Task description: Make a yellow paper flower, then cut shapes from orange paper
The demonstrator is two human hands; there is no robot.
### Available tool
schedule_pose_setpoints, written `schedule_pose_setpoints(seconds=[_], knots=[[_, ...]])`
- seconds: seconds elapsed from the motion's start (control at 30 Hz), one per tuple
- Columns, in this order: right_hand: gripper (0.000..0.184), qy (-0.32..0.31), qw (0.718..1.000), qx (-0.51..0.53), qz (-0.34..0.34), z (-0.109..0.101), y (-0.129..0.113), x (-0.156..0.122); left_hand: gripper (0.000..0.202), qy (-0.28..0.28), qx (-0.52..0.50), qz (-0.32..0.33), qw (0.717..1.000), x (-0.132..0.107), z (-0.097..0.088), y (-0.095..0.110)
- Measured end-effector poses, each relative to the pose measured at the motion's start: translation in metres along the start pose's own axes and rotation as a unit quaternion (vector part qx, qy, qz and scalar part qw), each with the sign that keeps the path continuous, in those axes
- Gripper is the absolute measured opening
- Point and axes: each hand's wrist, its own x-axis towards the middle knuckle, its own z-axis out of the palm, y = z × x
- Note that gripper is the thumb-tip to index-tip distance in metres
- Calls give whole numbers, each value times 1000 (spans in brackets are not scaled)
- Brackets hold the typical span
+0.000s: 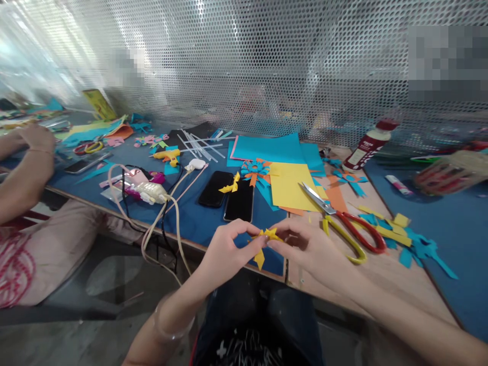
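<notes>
Between my two hands, just above the table's front edge, is a small folded yellow paper piece (260, 258) with pointed ends. My left hand (232, 249) pinches it between thumb and fingers. From the other side my right hand (305, 244) grips it too, and the fingertips nearly meet. Part of the paper is hidden behind the fingers. Beyond my hands lie two black phones (240, 202), with another folded yellow paper piece (230, 184) resting across them. Scissors (343, 218) with red and yellow handles lie beside my right hand, blades pointing away.
Yellow paper (292, 185) and blue sheets (267, 147) lie behind the phones. A yellow glue gun (168, 155), clear glue sticks (198, 145) and tangled cords (173, 203) are on the left. A bottle (369, 142) and paper scraps (423, 246) stand or lie right. Another person's arm (26, 168) rests far left.
</notes>
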Motion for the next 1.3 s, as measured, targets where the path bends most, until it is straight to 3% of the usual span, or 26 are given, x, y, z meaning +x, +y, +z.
schedule_pose_setpoints(seconds=[0.43,0.83,1.13,1.3], knots=[[12,57,997,47,-17,4,1,-2,14,-6,17,23,1000,-3,2,0],[21,16,999,49,-11,7,7,1,11,3,30,25,999,0,4,-3],[25,34,997,75,9,3,4,4,22,-33,2,18,999,-1,0,-2],[24,22,997,79,-1,1,4,4,20,-45,38,28,998,-1,0,-3]])
